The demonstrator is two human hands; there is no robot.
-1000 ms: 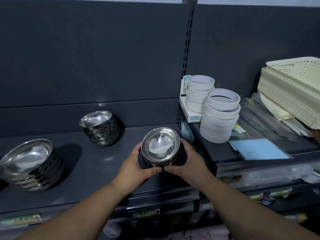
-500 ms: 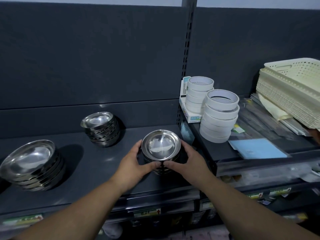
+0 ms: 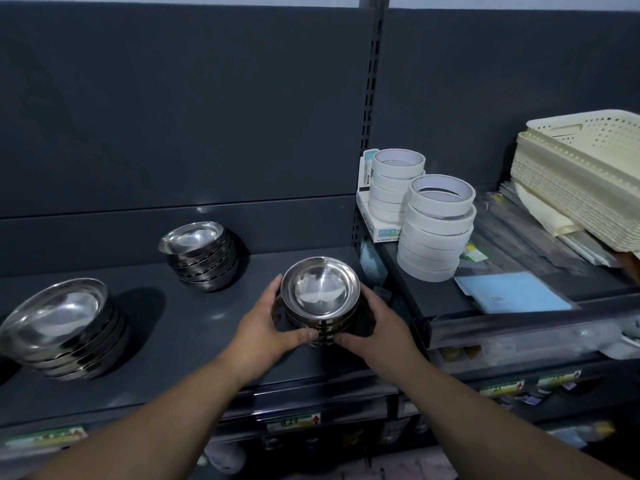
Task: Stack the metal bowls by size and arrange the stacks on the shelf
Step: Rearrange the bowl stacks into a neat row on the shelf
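- Head view: the left hand (image 3: 261, 329) and right hand (image 3: 379, 329) curl their fingers round the small bowl stack (image 3: 320, 296).
- That stack sits on the shelf (image 3: 194, 330), just left of the tape rolls (image 3: 436, 230).

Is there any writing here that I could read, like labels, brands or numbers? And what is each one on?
Nothing reads clearly.
On the white box behind the tape rolls: teal characters, too blurred.
On the shelf-edge price label: a red arrow, text too blurred.
On the other edge labels: too small.
On the blue packet: a tiny mark, unreadable.
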